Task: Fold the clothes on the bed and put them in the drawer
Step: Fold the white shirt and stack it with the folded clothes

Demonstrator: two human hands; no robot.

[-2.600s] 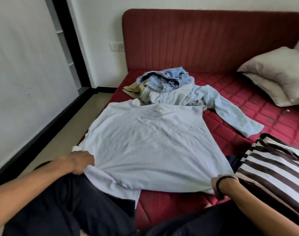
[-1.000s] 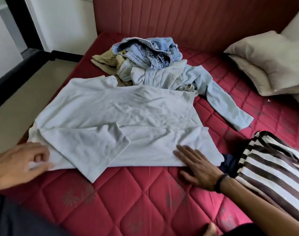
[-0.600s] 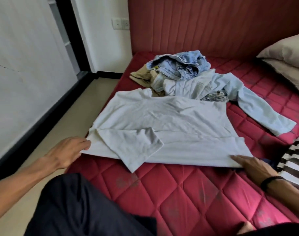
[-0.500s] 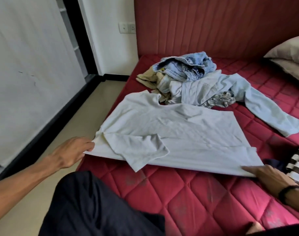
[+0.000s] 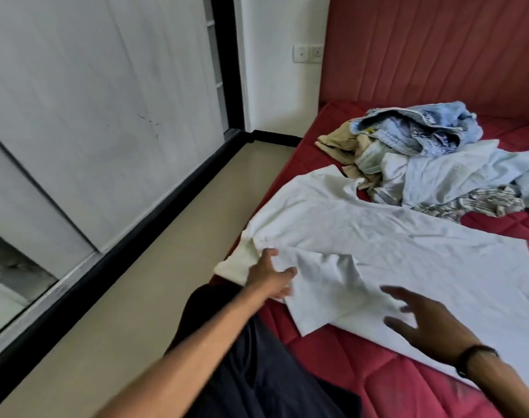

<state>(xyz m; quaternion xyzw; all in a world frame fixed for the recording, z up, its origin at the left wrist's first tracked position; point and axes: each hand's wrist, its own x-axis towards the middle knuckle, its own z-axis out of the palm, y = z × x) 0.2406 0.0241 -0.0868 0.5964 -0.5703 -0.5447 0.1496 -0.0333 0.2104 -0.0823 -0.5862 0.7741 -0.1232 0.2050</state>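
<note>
A white T-shirt (image 5: pixel 408 251) lies spread flat on the red mattress (image 5: pixel 347 354), with one sleeve (image 5: pixel 326 285) folded in over its body. My left hand (image 5: pixel 269 276) rests on the shirt's left edge by the side of the bed, thumb up and fingers reaching onto the cloth. Where that edge hangs over the bedside, part of it is hidden by the hand. My right hand (image 5: pixel 423 321) is over the shirt's near hem with its fingers spread, blurred. Behind the shirt sits a pile of clothes (image 5: pixel 438 164) with blue jeans (image 5: pixel 417 128) on top.
A light blue shirt (image 5: pixel 456 173), a tan garment (image 5: pixel 338 143) and a patterned cloth (image 5: pixel 483 203) are in the pile. The red headboard (image 5: pixel 438 46) stands behind. White sliding doors (image 5: pixel 91 101) line the left, across a strip of beige floor (image 5: pixel 166 267). My dark-trousered leg (image 5: pixel 257 372) lies at the bed's edge.
The view has swung left. My right hand left the shirt's lower right corner and moved left over the hem. My left hand moved from beside the shirt onto its left edge.
</note>
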